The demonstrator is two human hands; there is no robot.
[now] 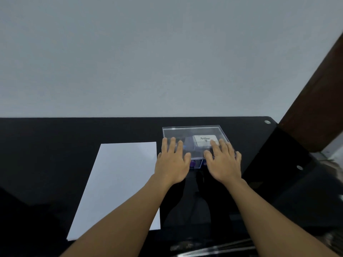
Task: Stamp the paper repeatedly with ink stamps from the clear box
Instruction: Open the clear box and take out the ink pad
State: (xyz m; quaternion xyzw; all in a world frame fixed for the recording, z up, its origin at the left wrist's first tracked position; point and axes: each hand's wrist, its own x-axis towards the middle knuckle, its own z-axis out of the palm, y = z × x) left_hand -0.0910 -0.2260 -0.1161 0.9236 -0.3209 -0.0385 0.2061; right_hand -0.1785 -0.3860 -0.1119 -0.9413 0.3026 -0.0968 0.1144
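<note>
Clear box sits under both hands, lid on. My left hand & right hand rest flat on it, fingers straight, gripping nothing. Blank paper just left of left hand. Step: opening box; next, I'd lift lid evenly.

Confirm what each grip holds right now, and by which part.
Nothing is held. The left grip and right grip rest flat, fingers straight, on the clear box lid.
</note>
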